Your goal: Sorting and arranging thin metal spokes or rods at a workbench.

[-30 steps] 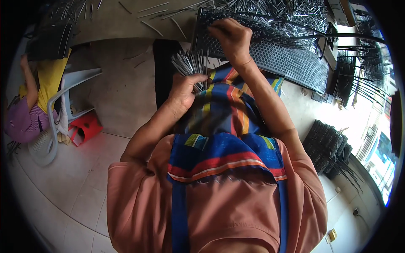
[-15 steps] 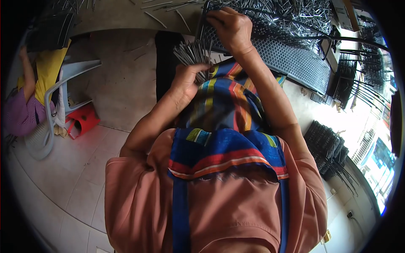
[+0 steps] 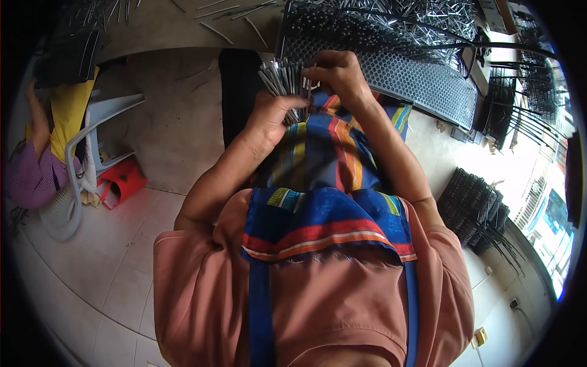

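My left hand (image 3: 272, 116) is wrapped round a bundle of thin grey rods (image 3: 279, 76), held upright over my striped apron (image 3: 339, 147). Its thumb lies across the front of the bundle. At the bundle's right edge, my right hand (image 3: 339, 74) is closed in a pinch on a single thin rod. Just beyond the hands lies a dark perforated board (image 3: 391, 72) with rows of small holes. Dark rod ends stand close together across its far left part. Behind them is a heap of loose shiny rods (image 3: 422, 15).
Scattered rods (image 3: 217, 33) lie on the tabletop at far left. A grey plastic chair (image 3: 76, 177), a red container (image 3: 122, 182) and a seated person (image 3: 43, 165) are to the left. Stacked black wiry pieces (image 3: 474, 205) stand at right. A dark cable (image 3: 501, 45) crosses the upper right.
My right hand has come back from the board's far left corner to the bundle and now pinches at its edge. My left hand still holds the bundle in nearly the same place.
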Available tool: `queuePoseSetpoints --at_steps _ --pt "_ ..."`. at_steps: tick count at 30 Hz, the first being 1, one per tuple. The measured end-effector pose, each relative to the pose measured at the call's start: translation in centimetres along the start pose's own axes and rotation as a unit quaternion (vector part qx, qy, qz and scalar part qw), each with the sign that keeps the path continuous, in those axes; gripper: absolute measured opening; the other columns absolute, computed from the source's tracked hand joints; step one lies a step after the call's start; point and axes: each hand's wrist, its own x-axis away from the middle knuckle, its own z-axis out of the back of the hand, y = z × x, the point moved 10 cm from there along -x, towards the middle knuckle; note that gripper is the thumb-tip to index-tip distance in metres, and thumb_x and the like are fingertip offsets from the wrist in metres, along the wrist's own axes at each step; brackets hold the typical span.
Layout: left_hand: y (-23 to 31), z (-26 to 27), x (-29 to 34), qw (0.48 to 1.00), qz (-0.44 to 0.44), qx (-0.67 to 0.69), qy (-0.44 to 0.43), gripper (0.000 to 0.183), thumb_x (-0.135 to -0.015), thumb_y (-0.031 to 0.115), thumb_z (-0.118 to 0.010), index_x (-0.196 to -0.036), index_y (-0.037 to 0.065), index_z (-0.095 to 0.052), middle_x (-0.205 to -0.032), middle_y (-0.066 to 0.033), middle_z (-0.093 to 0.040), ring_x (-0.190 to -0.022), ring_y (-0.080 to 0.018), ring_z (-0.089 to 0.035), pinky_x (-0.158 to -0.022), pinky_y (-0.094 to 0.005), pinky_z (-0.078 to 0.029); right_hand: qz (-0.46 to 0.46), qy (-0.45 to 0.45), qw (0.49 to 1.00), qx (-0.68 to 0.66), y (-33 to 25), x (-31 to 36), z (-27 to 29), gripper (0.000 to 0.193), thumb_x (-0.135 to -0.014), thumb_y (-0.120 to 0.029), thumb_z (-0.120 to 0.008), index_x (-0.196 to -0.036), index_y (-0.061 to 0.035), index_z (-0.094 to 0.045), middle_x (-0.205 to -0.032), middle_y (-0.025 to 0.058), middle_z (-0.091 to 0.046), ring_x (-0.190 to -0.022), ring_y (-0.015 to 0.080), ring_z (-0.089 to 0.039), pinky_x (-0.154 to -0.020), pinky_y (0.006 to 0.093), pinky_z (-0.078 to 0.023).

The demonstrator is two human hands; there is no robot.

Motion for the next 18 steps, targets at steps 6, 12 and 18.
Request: queuePoseSetpoints --at_steps 6,12,18 --pt "-0.1 0.5 0.0 0.999 0.012 -0.01 0.04 0.027 -0.074 -0.007 -0.066 -0.1 -0.002 -0.065 -0.087 -0.0126 -0.069 -0.074 -0.0226 -0.068 -0.065 -0.0355 -0.057 0.057 0.144 0.972 -0.176 -0.2 1.1 3.1 0.008 -0.082 -0.007 -0.071 -0.085 0.0007 -0.069 -0.061 0.0001 -0.058 -0.051 0.0048 -0.047 -0.046 0.0208 -0.034" --pt "-0.1 0.6 -0.1 0.997 -0.009 -0.024 0.067 0.015 -0.072 -0.008 -0.069 -0.086 -0.007 -0.066 -0.079 -0.0152 -0.068 -0.066 -0.0262 -0.067 -0.06 -0.0372 -0.057 0.292 0.298 0.901 -0.119 -4.5 1.2 7.6 0.006 -0.083 -0.005 -0.071 -0.089 -0.002 -0.073 -0.068 -0.0038 -0.059 -0.059 0.0034 -0.049 -0.053 0.0185 -0.037" --pt "-1.0 1.4 -0.5 0.994 0.032 0.04 0.093 0.012 -0.071 -0.009 -0.07 -0.082 -0.009 -0.066 -0.079 -0.0177 -0.067 -0.067 -0.027 -0.067 -0.061 -0.0379 -0.058 0.344 0.292 0.89 -0.07 -5.4 1.0 6.4 0.008 -0.08 0.003 -0.07 -0.088 0.0024 -0.072 -0.083 0.0007 -0.067 -0.075 0.0057 -0.058 -0.07 0.0196 -0.045"
